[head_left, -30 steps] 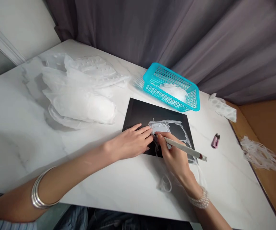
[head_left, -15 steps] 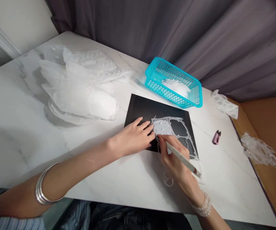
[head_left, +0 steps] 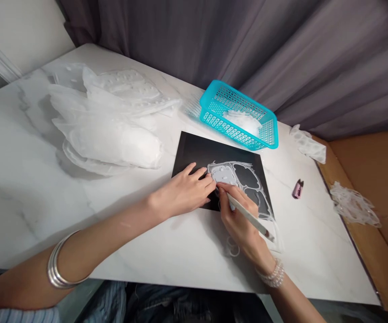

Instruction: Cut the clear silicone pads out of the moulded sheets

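A black mat (head_left: 197, 146) lies on the table under a clear plastic sheet (head_left: 223, 173) with molded outlines and large cut-out openings. My left hand (head_left: 189, 190) rests flat with fingers spread, its fingertips at the sheet's left edge. Gripped in my right hand (head_left: 242, 220) like a pen is a slim white-handled tool (head_left: 251, 218). Its tip is down at the sheet, close to my left fingertips, and too small and covered to make out. A curled clear offcut (head_left: 233, 247) sits below my right hand.
A turquoise basket (head_left: 272, 134) with white pieces inside stands behind the mat. Translucent plastic sheets (head_left: 113, 134) are piled at left. Small pink clippers (head_left: 298, 189) lie at right, near a cut plastic piece (head_left: 308, 144). Plastic scraps (head_left: 353, 204) hang over the cardboard box edge (head_left: 328, 179).
The whole view has shifted slightly, so things appear a little further left. The tool's tip has moved slightly along the sheet near my left fingers; both hands keep their poses.
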Tool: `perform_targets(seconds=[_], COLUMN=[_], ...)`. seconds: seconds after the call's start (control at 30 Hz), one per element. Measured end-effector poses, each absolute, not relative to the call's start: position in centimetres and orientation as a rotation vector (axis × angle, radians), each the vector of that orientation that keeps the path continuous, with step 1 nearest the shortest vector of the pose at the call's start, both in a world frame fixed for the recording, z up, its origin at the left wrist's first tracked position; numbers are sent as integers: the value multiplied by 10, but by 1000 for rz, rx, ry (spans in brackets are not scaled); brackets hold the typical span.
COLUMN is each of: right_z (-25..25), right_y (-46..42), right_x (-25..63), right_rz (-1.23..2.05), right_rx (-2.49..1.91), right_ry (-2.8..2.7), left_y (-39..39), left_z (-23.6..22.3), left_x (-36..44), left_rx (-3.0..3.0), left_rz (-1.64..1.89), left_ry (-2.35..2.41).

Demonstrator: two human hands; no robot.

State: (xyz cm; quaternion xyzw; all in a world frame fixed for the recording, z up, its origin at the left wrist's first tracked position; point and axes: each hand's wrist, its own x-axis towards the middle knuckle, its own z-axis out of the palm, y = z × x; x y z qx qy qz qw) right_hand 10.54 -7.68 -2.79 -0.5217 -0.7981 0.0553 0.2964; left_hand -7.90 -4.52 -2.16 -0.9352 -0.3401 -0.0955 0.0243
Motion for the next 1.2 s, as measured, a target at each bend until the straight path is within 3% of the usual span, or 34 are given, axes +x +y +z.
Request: perform_targets(seconds=[0.53, 0.67, 0.8, 0.93, 1.07, 1.2], right_z=[-34, -32, -28, -12, 4, 5], right_y=[-70, -70, -56, -31, -23, -27], right_x=[110, 104, 123, 207, 293, 302], right_rz=[25, 232, 535, 752, 769, 838], right_rx=[-1342, -1335, -1398, -1435, -1471, -1443], right_ry=[-2437, -2464, -2053, -1380, -1326, -1345], left_y=[-46, -47, -48, -48, -47, -43], left_z=[-30, -31, -30, -29, -30, -23], left_x=[-81, -81, -81, -80, -81, -79], left_rx=[-2897, -2907, -2908, -2926, -2947, -2983], left_rz=[-247, -243, -291, -344, -343, -380], left_ry=[-1064, -1052, -1060, -1062, -1048, -1094])
